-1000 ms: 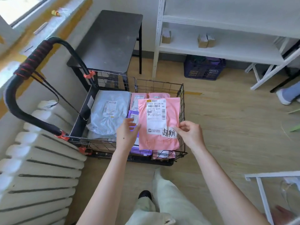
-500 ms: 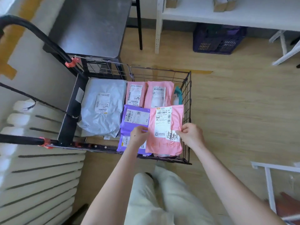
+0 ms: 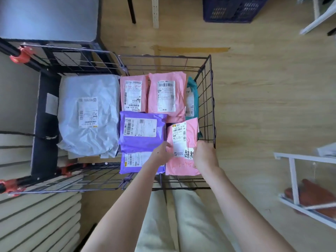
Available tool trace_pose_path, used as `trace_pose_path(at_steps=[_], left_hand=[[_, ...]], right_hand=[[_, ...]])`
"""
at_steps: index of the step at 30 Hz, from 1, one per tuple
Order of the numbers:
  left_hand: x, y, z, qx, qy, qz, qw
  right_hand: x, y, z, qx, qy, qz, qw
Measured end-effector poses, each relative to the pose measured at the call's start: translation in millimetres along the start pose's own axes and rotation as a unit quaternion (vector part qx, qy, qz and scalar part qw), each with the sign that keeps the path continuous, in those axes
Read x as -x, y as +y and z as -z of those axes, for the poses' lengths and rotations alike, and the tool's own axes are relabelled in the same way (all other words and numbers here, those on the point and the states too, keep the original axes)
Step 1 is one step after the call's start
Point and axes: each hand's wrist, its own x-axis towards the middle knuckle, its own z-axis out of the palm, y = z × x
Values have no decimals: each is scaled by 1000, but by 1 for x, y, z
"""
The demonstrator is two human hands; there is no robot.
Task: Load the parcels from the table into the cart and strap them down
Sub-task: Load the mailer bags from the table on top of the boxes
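Observation:
A black wire cart (image 3: 209, 99) stands below me with several soft parcels inside. Both hands hold a pink parcel (image 3: 182, 140) with a white label at the cart's near right corner. My left hand (image 3: 161, 154) pinches its left edge and my right hand (image 3: 204, 154) grips its right edge. Beside it lie two purple parcels (image 3: 143, 133), one partly under the other. Two more pink parcels (image 3: 166, 95) lie at the far side, with a teal parcel (image 3: 190, 99) against the right wall. A large grey-white parcel (image 3: 89, 115) fills the left part.
A white radiator (image 3: 36, 215) runs along the wall at the left. A dark table (image 3: 49, 17) stands beyond the cart, and a dark blue crate (image 3: 232, 10) sits on the wooden floor at the back. A white frame (image 3: 294, 179) is at the right.
The pink parcel has come down from upright over the cart to its near right corner, still held by both hands. The camera has tipped down to look straight into the cart.

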Motion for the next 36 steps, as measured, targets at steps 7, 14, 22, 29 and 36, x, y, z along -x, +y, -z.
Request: trace_pose_path(at_steps=[7,14,22,29,36], left_hand=[[-18,-9,3,-31,-49,6,998],[-29,-19,2,-15,-82,17,996],[-30,-21,-1,-5,-97,27,995],[-20,-14,10,-5,-89,20,996],[8,-5,35,9,-53,21,998]], right_hand=[[-15,-8,-19,43,-75,-57,995],[-25,8,-51,-95,-104,-160,977],[-24,14,-58,-136,-83,-169,973],[-15,13,-45,-148,-114,-152,971],[9,5,-15,-160,-108,-54,980]])
